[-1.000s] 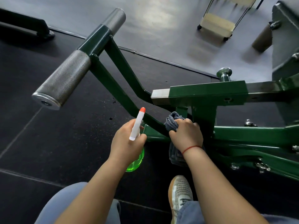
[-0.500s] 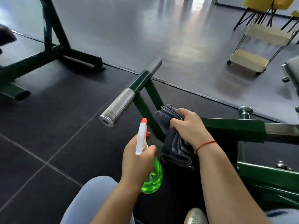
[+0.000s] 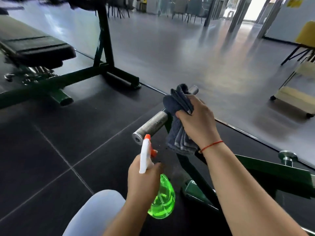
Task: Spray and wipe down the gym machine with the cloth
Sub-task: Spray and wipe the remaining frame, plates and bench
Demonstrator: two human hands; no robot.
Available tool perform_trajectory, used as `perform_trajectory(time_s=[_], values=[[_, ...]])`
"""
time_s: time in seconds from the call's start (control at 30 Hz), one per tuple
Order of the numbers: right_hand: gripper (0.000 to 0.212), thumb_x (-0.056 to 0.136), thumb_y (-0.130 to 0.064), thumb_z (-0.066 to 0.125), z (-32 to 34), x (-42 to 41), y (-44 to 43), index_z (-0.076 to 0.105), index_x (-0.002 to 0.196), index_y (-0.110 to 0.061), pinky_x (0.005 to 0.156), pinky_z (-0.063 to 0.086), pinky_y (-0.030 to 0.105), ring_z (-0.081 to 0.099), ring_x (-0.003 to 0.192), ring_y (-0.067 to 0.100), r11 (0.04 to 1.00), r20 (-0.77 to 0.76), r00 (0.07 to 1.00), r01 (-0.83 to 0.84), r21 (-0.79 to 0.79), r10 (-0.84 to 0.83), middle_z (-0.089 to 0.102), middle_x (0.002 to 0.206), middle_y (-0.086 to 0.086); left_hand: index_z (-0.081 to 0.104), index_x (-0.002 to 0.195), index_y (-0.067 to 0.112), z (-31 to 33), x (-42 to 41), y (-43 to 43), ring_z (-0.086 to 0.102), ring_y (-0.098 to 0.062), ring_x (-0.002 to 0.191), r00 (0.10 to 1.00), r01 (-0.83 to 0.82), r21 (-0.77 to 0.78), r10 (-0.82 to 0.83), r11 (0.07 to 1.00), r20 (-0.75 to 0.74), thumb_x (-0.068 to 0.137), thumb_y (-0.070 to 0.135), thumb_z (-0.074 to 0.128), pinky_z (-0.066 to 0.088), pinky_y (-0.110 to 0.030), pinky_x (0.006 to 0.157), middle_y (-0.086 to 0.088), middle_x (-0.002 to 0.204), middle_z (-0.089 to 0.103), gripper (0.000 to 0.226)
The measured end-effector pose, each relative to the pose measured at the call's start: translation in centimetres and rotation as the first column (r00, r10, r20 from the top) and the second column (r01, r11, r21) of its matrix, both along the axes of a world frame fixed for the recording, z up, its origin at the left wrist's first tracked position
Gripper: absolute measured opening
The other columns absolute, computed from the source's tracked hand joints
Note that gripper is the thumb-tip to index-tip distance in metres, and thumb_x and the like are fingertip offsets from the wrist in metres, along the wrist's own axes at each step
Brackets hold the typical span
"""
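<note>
A green steel gym machine (image 3: 272, 174) runs across the lower right, with a knurled chrome handle bar (image 3: 150, 124) sticking out toward the centre. My right hand (image 3: 197, 123) grips a folded dark grey cloth (image 3: 179, 137) and holds it against the middle of that bar, covering its green centre section. My left hand (image 3: 143, 179) holds a green spray bottle (image 3: 162, 200) with a white and orange head, its nozzle close below the bar's near end.
A black padded bench on a green frame (image 3: 39, 46) stands at the left on dark rubber tiles. A cream wheeled cart (image 3: 293, 97) and a yellow chair are at the far right on the grey floor. My knee (image 3: 95, 212) is at the bottom.
My right hand has lifted the cloth from the low frame joint up onto the handle bar. My view has tilted upward, and the spray bottle stayed in my left hand.
</note>
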State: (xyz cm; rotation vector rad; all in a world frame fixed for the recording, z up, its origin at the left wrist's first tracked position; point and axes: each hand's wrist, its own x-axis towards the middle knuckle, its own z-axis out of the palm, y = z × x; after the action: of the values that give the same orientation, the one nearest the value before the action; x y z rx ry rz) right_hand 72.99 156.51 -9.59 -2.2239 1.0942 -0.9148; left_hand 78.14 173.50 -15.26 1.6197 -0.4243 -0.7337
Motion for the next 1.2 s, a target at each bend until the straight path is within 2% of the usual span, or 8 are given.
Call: perform_trajectory(time_s=[0.13,0.3,0.43,0.67,0.77,0.87,1.0,1.2], values=[[0.047,0.090,-0.024,0.059,-1.7,3.0,-0.5,0.053,0.137,-0.025,0.100,0.037,0.030,0.042,0.128,0.027,0.996,-0.153,0.986,-0.069,-0.053,0.060,0.053,0.141,0.000,0.060,0.096,0.035,-0.3,0.6,1.6,0.054,-0.012,0.063,0.996,-0.093,-0.039,0.093,0.995,-0.005,0.082,0.002,0.072,0.041,-0.010,0.046,-0.010,0.087,0.063,0.038],[0.046,0.077,-0.037,0.045,-2.7,4.5,3.9,0.066,0.117,-0.026,0.094,0.046,0.040,0.055,0.114,0.025,0.932,-0.231,0.956,-0.240,-0.270,0.180,0.067,0.118,-0.008,0.052,0.096,0.052,1.4,1.9,2.8,0.056,0.009,0.058,0.991,-0.112,-0.078,0.117,0.991,0.057,0.085,-0.007,0.061,0.039,-0.001,0.050,0.013,0.081,0.059,0.061],[0.037,0.074,-0.039,0.055,-1.7,4.7,5.7,0.068,0.108,-0.029,0.088,0.046,0.038,0.057,0.106,0.023,0.813,-0.364,0.876,-0.448,-0.372,0.316,0.068,0.108,-0.010,0.066,0.094,0.039,2.1,2.7,3.1,0.064,-0.010,0.062,0.989,-0.121,-0.093,0.128,0.988,0.074,0.083,-0.009,0.061,0.041,-0.006,0.048,0.009,0.073,0.069,0.050],[0.012,0.080,-0.039,0.058,2.9,9.9,1.2,0.055,0.081,-0.028,0.081,0.037,0.035,0.059,0.099,0.024,0.905,-0.783,0.605,-0.400,-0.144,0.142,0.059,0.089,-0.005,0.055,0.092,0.076,3.1,2.1,3.4,0.059,-0.031,0.067,0.993,-0.098,-0.129,0.106,0.987,0.059,0.082,-0.011,0.062,0.041,-0.007,0.050,0.019,0.062,0.056,0.088],[0.025,0.072,-0.043,0.072,3.9,13.2,-0.2,0.063,0.080,-0.022,0.083,0.046,0.036,0.062,0.089,0.022,0.929,-0.907,0.384,-0.369,0.020,0.172,0.063,0.085,-0.005,0.049,0.121,0.065,2.7,2.3,3.5,0.056,-0.016,0.060,0.991,-0.096,-0.105,0.105,0.990,0.082,0.082,-0.007,0.064,0.038,-0.007,0.048,0.007,0.067,0.056,0.083],[0.009,0.073,-0.022,0.068,4.1,14.7,0.0,0.062,0.069,-0.017,0.068,0.051,0.029,0.062,0.072,0.022,0.905,-0.910,0.266,-0.371,0.208,0.318,0.065,0.079,0.003,0.044,0.116,0.067,2.8,2.3,3.2,0.049,-0.002,0.057,0.992,-0.088,-0.105,0.097,0.991,0.081,0.084,-0.005,0.063,0.040,-0.008,0.050,-0.003,0.072,0.054,0.081],[0.007,0.060,-0.018,0.061,3.0,14.6,0.2,0.059,0.063,-0.012,0.058,0.040,0.034,0.050,0.064,0.026,0.856,-0.840,0.319,-0.432,0.284,0.439,0.057,0.070,0.007,0.053,0.128,0.051,2.5,2.8,2.6,0.045,-0.001,0.050,0.987,-0.109,-0.110,0.120,0.988,0.106,0.081,-0.005,0.067,0.038,-0.010,0.048,0.006,0.064,0.047,0.075],[0.011,0.073,-0.027,0.061,2.0,11.1,0.8,0.067,0.079,-0.021,0.062,0.038,0.028,0.056,0.074,0.021,0.877,-0.624,0.649,-0.464,0.129,0.435,0.062,0.074,-0.003,0.070,0.117,0.018,1.5,4.0,1.8,0.046,-0.002,0.051,0.983,-0.148,-0.072,0.155,0.986,0.100,0.076,-0.004,0.070,0.041,-0.028,0.056,0.008,0.059,0.056,0.046]])
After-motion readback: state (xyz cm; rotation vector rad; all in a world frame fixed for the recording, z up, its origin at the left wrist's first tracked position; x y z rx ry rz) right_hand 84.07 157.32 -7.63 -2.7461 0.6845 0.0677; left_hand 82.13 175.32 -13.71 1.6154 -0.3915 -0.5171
